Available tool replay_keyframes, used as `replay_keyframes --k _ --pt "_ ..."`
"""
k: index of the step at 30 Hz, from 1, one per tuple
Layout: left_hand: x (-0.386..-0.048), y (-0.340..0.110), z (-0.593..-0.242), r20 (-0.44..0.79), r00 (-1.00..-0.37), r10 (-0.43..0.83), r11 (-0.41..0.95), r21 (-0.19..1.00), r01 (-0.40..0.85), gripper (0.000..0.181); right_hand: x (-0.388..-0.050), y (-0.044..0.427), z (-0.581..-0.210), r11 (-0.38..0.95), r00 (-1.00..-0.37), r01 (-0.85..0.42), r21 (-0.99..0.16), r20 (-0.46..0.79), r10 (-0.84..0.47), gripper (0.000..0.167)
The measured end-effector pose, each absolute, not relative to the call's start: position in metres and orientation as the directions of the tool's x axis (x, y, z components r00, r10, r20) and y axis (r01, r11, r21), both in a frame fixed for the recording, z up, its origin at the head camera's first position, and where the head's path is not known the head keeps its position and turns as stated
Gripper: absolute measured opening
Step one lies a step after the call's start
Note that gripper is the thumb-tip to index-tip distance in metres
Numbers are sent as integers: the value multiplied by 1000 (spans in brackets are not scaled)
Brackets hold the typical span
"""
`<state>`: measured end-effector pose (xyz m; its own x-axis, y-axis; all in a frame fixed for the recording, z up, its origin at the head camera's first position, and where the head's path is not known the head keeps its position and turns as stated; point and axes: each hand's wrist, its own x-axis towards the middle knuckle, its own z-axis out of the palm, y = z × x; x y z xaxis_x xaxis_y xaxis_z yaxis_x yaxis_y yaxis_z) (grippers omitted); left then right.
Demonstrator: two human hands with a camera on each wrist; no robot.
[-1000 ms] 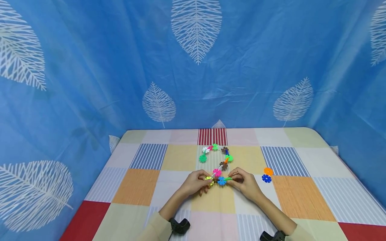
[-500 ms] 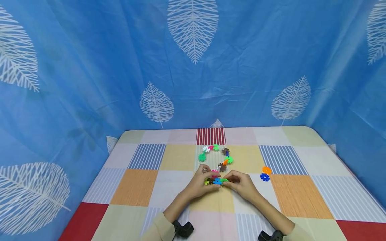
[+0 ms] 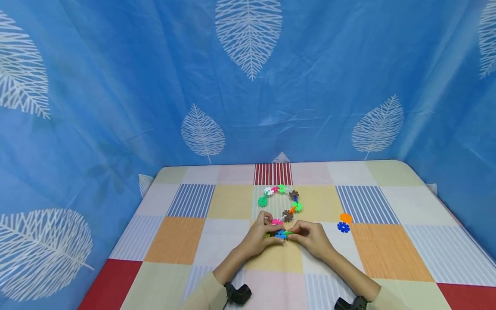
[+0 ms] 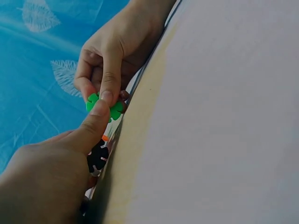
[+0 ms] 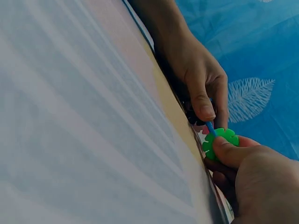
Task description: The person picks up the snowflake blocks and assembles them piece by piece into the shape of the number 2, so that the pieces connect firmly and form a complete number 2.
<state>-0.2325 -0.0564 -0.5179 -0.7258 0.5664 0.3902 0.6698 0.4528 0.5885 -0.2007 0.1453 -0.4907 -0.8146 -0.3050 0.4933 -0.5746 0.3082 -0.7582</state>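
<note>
A curved chain of notched plastic flower discs lies on the table; its far part ends in a dark green disc. At its near end, my left hand pinches a blue disc between thumb and fingers, covering much of the yellow and brown discs beside it. From the other side my right hand pinches a bright green disc, which meets the blue one edge to edge, its plane turned across it. Just beyond the left fingers is a pink disc.
To the right, an orange disc and a dark blue disc lie loose next to each other. A patchwork-patterned cloth covers the table. Blue curtains with white leaf prints stand behind and at the sides.
My left hand has shifted right from the yellow disc to the blue one. The right hand still holds the green disc against it, and the chain's near end has moved slightly.
</note>
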Motion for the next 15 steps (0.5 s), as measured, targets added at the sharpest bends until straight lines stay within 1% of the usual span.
replay_keyframes --k 8,10,15 --pt "-236 -54 -515 402 -708 581 438 579 688 35 -205 147 -493 300 -804 -589 -750 505 -314 11" --pt "-236 -53 -516 410 -700 585 431 574 696 35 -202 147 -488 312 -803 -590 -745 503 -319 12" --pt "-234 -52 -520 420 -693 586 418 575 703 34 -198 151 -487 352 -826 -553 -755 439 -354 12"
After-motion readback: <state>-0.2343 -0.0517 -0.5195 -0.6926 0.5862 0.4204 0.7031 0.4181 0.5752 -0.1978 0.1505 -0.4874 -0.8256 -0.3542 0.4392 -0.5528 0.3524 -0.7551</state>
